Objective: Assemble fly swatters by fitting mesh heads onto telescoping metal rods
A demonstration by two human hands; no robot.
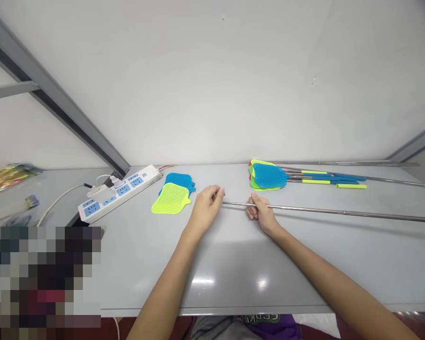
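Rod (340,211) raised above table (230,269); my right hand (264,215) pinches it near its thin end. My left hand (206,208) is curled at the tip; cannot tell whether it grips. Green head (169,200) lies farther left. Judgement: a close, light pinch steadies the tip; force along the shaft spares the thin section.

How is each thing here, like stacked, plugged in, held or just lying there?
Metal rod: stretched out long, held
Left hand: curled, at the rod's thin end
Right hand: closed on the rod
Yellow swatter head: flat, no rod attached
Blue swatter head: flat, partly covered
Swatters: piled up
Yellow tube: lying loose
Power strip: something plugged in; can't tell if it's on
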